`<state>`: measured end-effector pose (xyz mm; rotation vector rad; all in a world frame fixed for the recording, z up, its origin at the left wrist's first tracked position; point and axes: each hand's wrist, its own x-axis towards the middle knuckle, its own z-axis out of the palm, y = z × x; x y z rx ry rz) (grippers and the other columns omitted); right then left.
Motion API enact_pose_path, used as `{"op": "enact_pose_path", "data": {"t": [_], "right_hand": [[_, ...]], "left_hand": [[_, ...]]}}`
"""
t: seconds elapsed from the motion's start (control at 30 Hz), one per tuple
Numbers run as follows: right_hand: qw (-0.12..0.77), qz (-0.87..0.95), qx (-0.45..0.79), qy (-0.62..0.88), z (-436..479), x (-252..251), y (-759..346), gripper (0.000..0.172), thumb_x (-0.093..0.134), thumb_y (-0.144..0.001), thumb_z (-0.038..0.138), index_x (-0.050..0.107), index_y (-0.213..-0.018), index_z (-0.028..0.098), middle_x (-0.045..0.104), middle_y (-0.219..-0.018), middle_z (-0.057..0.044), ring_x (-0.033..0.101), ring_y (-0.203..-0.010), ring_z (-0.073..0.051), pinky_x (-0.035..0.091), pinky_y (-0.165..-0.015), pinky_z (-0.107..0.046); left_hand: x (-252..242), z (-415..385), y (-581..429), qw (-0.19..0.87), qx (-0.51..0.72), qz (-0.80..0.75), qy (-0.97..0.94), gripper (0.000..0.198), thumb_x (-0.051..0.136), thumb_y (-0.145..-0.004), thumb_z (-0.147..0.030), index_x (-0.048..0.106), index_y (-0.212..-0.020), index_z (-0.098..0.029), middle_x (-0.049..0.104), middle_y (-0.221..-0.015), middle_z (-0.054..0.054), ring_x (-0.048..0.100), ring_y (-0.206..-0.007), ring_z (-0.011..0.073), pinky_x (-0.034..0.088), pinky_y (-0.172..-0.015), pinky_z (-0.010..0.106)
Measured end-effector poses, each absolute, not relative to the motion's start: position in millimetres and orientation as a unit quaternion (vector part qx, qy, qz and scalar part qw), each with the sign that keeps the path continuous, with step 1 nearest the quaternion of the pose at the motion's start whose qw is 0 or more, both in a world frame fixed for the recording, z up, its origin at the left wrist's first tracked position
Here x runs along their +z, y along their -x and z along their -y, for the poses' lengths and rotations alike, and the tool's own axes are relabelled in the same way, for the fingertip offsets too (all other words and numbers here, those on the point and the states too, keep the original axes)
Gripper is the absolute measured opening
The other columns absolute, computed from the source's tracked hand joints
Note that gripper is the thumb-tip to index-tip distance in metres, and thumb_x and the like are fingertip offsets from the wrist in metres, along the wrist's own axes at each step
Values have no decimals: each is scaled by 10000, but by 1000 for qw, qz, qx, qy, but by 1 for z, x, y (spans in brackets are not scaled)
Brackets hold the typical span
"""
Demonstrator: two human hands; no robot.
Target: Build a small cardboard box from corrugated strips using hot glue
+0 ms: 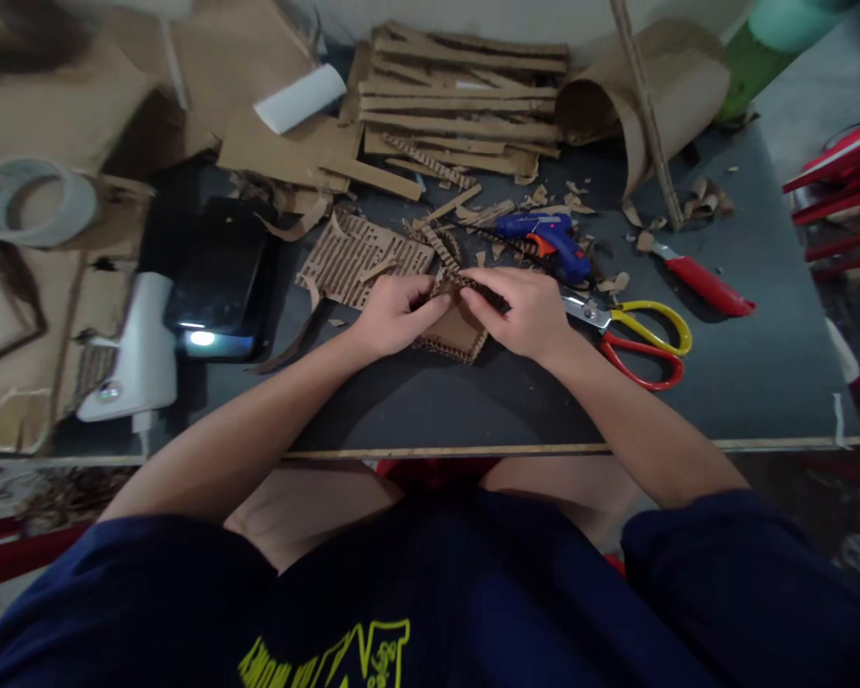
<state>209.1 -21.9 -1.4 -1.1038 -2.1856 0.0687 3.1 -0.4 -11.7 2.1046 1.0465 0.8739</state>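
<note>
My left hand [401,312] and my right hand [520,311] meet over a small cardboard piece with a corrugated edge [455,339]. Both hands pinch a narrow corrugated cardboard strip [440,244], which rises and curls away from me above the piece. Thumbs and forefingers nearly touch, so part of the strip is hidden beneath them. Just beyond my left hand lies a ribbed cardboard sheet [362,250]. A blue glue gun [545,234] rests past my right hand, and scissors with yellow and red handles [616,325] lie beside my right wrist.
Cut cardboard strips [465,96] are stacked at the back, near a rolled cardboard sheet [659,86]. A red-handled knife [709,284] lies to the right. At left are a black device [219,268], a white gadget [139,344] and a tape roll [32,203]. Scraps litter the middle.
</note>
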Motion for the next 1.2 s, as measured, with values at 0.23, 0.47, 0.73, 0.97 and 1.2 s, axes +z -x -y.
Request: {"op": "enact_pose_path", "data": {"t": [0.23, 0.47, 0.73, 0.97, 1.2], "right_hand": [[300, 848, 20, 436, 20, -2, -212, 377, 466, -977, 363, 738, -1157, 176, 782, -1042, -75, 756, -909, -221, 604, -787, -321], [322, 840, 27, 436, 23, 2, -210, 425, 477, -955, 352, 622, -1317, 183, 723, -1195, -99, 703, -1071, -239, 595, -892, -358], [325, 859, -48, 392, 17, 1, -217, 410, 477, -972, 414, 566, -1361, 318, 515, -1451, -89, 512, -1339, -332, 469, -1071, -532], [286, 867, -68, 403, 17, 0, -219, 397, 446, -975, 521, 656, -1250, 325, 533, -1445, -70, 526, -1312, -350, 426, -1059, -557], [263, 874, -61, 404, 20, 6, -214, 450, 395, -981, 530, 607, -1326, 333, 460, -1528, -66, 474, -1361, -363, 376, -1078, -586]], "left_hand": [[-11, 1, -3, 311, 341, -391, -796, 403, 493, -825, -391, 330, -518, -187, 285, -466, -69, 270, -458, 55, 215, -456, 197], [-10, 2, -3, 303, 372, -387, -787, 400, 510, -832, -371, 328, -521, -195, 278, -457, -68, 257, -450, 58, 194, -442, 221], [-15, 4, -2, 254, 444, -428, -745, 380, 523, -840, -347, 320, -555, -200, 289, -497, -57, 268, -479, 73, 216, -474, 252], [-16, 2, -2, 256, 451, -441, -732, 392, 526, -855, -356, 330, -557, -195, 292, -502, -56, 287, -493, 73, 232, -484, 248], [-14, 3, -3, 257, 446, -402, -757, 366, 542, -850, -349, 371, -567, -192, 330, -488, -61, 284, -460, 61, 209, -443, 232]]}}
